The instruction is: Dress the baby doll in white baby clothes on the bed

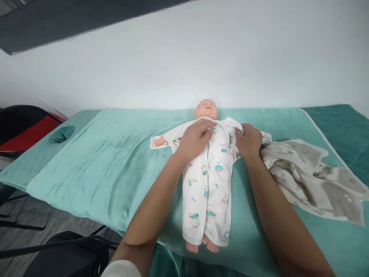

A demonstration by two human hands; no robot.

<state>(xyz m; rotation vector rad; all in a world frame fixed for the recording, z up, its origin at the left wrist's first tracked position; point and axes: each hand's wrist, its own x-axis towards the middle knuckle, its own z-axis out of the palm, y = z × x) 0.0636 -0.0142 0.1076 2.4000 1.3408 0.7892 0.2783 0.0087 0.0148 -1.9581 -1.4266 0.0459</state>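
A baby doll [205, 109] lies on its back on a teal-covered bed, head towards the wall and bare feet towards me. It wears white printed pants [208, 200] and a white printed baby shirt [223, 148] with long sleeves. My left hand [196, 139] rests on the doll's chest near the collar, fingers stretched out over the cloth. On the other side, my right hand [249, 139] pinches the shirt's edge by the doll's shoulder, lifting a fold. One doll hand shows at the left sleeve; the other is hidden.
A crumpled printed cloth [305, 177] lies on the bed cover [127, 154] to the right. The bed has a face hole [62, 134] at the left end. A black and red chair [29, 129] stands beyond that end. A dark shelf [72, 19] juts out overhead.
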